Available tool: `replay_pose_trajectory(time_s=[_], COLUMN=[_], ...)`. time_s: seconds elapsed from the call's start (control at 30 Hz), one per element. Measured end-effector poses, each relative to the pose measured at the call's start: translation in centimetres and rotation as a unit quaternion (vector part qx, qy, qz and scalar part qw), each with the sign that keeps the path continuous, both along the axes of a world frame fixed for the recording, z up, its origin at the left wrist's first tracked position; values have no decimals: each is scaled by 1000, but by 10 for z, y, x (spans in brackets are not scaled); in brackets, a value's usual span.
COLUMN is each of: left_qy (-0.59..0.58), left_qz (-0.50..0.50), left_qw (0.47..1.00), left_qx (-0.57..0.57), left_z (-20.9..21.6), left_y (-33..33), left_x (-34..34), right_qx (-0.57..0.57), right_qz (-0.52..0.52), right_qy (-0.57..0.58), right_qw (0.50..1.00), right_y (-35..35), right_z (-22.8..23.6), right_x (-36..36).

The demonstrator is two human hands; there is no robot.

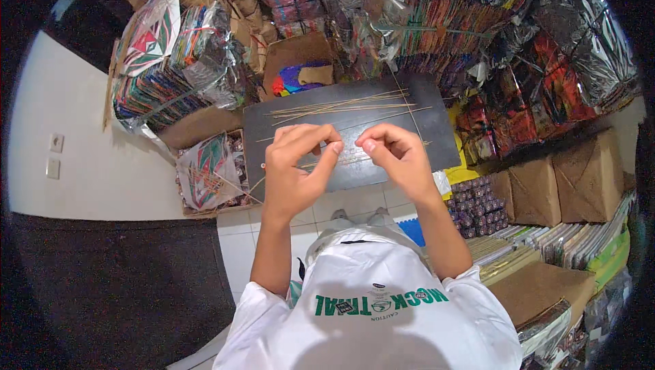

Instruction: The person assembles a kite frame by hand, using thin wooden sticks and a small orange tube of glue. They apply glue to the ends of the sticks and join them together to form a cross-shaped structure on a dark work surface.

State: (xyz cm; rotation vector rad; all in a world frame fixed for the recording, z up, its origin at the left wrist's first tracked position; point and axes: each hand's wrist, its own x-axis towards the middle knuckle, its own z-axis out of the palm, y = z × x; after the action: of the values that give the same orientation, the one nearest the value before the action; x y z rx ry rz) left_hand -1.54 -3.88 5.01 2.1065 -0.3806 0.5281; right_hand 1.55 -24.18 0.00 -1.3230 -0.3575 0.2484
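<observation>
Above a dark table I hold both hands up, a short gap between them. The thumb and index finger of my left hand are pinched together. My right hand makes a similar pinch, facing the left one. Whatever the fingertips hold, if anything, is too thin or small to make out. Several thin bamboo sticks lie across the far part of the table, some of them crossing. More thin sticks show on the table beneath and between my hands, partly covered by them.
A box with a printed kite-like sheet stands left of the table. Behind it are tied bundles of colourful sheets and an open cardboard box. Wrapped stacks rise beyond; brown packages and small dark spools sit right.
</observation>
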Motion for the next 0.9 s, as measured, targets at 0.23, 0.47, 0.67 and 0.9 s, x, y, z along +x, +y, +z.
replay_pose_trajectory(time_s=[0.23, 0.47, 0.67, 0.9], left_qy=[-32, -55, -72, -61], left_qz=[24, 36, 35, 34], left_qw=[999, 998, 996, 997], left_qx=[23, 24, 32, 32], left_z=[-3, -17, -24, -28], left_y=[3, -11, -20, -20], left_x=[3, 1, -2, -4], right_qx=[-18, 16, 67, 143], right_qz=[-105, -133, -102, -69], right_qy=[-15, 89, 118, 181], right_qw=[994, 987, 986, 970], right_y=[8, 22, 30, 26], right_z=[-14, -18, -12, -13], right_x=[0, -13, -22, -23])
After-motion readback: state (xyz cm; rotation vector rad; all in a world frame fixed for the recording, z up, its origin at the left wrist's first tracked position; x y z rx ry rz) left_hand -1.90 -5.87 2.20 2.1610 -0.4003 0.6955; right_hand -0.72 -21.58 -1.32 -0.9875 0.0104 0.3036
